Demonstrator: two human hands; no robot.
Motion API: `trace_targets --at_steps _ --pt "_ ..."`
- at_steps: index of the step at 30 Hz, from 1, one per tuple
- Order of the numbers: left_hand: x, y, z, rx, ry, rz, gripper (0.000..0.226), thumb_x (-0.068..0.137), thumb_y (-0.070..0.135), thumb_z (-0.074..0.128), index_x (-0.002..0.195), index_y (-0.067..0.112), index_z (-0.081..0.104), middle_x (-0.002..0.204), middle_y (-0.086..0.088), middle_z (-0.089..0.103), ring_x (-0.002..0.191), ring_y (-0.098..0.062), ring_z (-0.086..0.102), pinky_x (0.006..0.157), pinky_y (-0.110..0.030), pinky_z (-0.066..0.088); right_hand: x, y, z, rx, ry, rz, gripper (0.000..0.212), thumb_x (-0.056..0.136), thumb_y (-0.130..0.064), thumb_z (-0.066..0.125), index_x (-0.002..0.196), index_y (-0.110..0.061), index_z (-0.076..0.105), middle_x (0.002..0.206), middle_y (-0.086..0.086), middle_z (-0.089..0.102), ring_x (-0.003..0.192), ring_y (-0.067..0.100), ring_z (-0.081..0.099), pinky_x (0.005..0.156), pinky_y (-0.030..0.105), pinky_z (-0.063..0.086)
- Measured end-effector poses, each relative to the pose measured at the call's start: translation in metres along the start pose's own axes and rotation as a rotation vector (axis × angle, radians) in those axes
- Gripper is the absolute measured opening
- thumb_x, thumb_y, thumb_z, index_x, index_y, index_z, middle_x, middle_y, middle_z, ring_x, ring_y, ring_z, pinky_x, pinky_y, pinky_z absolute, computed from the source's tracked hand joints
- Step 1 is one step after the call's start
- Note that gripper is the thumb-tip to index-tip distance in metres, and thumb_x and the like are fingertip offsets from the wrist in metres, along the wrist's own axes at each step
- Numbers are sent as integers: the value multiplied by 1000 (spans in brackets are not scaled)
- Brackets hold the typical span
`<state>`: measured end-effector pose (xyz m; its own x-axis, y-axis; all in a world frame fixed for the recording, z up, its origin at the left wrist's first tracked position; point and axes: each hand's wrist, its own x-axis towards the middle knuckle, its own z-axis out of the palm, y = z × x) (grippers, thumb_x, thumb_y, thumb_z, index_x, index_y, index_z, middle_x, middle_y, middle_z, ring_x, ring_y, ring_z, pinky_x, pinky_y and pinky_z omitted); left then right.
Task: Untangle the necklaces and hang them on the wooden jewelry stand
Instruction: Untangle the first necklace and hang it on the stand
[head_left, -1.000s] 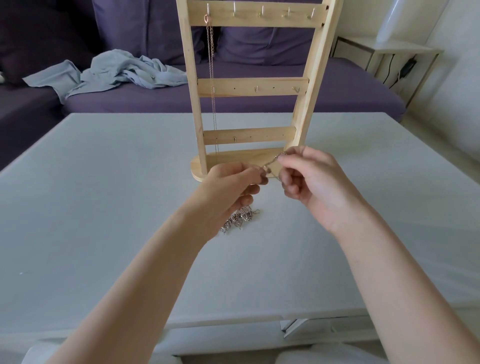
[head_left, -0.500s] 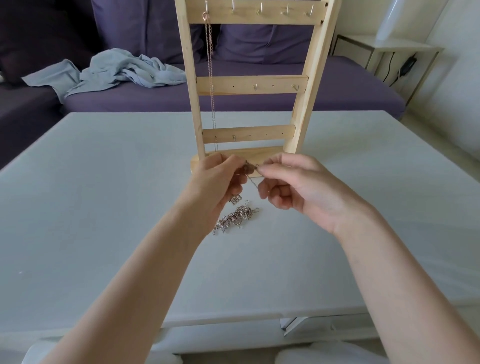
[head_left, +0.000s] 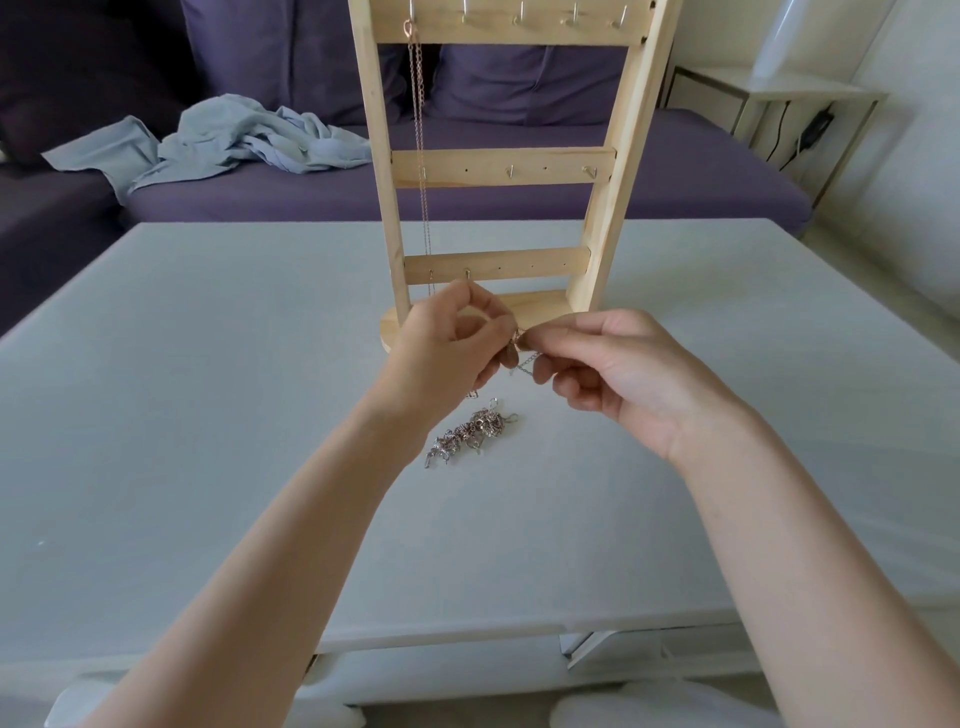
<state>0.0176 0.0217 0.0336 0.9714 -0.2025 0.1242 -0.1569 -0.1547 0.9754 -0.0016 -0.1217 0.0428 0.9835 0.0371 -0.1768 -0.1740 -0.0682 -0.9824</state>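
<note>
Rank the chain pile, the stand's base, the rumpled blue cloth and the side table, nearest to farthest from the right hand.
1. Chain pile, on the table below the right hand.
2. Stand's base, just beyond the fingers.
3. Side table, far right.
4. Blue cloth, on the sofa, far left.

The first two are nearly tied.

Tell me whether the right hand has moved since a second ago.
Yes. The right hand has dropped toward the camera, off the stand base.

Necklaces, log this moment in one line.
hands: left and right pinch chain | tangle: on table | stand: one necklace hung
</note>
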Motion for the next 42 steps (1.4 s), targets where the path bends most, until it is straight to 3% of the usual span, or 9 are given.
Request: trace_targets --at_steps 8,14,20,29,35,42 --pt "0 -2 1 65 -79 -64 17 91 2 52 77 12 54 47 7 57 41 -7 38 43 -14 32 0 1 0 -18 126 -73 11 87 -7 61 78 -7 65 55 0 63 41 8 48 40 16 32" --pt "2 -4 -4 52 -76 -118 17 92 4 53 78 12 55 47 9 58 40 -3 40 42 -12 33 2 2 2 -155 104 -125 9 90 -5 56 83 -4 61 58 1 59 38 9 47 37 18 31" --pt "3 -8 -6 253 -4 -39 20 90 5 52 74 17 53 66 7 63 46 4 49 45 -10 34 2 3 5 -215 67 -70 11 93 -5 44 85 -7 50 51 4 63 38 15 49 35 20 30" --pt "-1 0 -2 -160 -25 -241 13 92 13 56 79 15 57 84 3 70 66 -3 59 58 -16 41 1 2 8 -123 16 -38 12 98 -11 39 88 -8 45 47 6 58 36 17 44 34 20 29" --pt "1 -3 -1 -158 -61 -242 11 86 8 64 81 15 57 61 11 65 62 -3 58 56 -15 42 0 0 7 -42 18 -33 17 99 -16 40 83 -10 43 49 7 58 36 16 45 36 21 30" --pt "0 -5 -3 -12 -65 -215 16 82 7 68 80 17 57 82 -2 69 70 -7 61 50 -11 40 1 1 2 -75 37 -22 19 96 -18 50 78 -11 48 52 3 54 40 13 44 37 19 31"
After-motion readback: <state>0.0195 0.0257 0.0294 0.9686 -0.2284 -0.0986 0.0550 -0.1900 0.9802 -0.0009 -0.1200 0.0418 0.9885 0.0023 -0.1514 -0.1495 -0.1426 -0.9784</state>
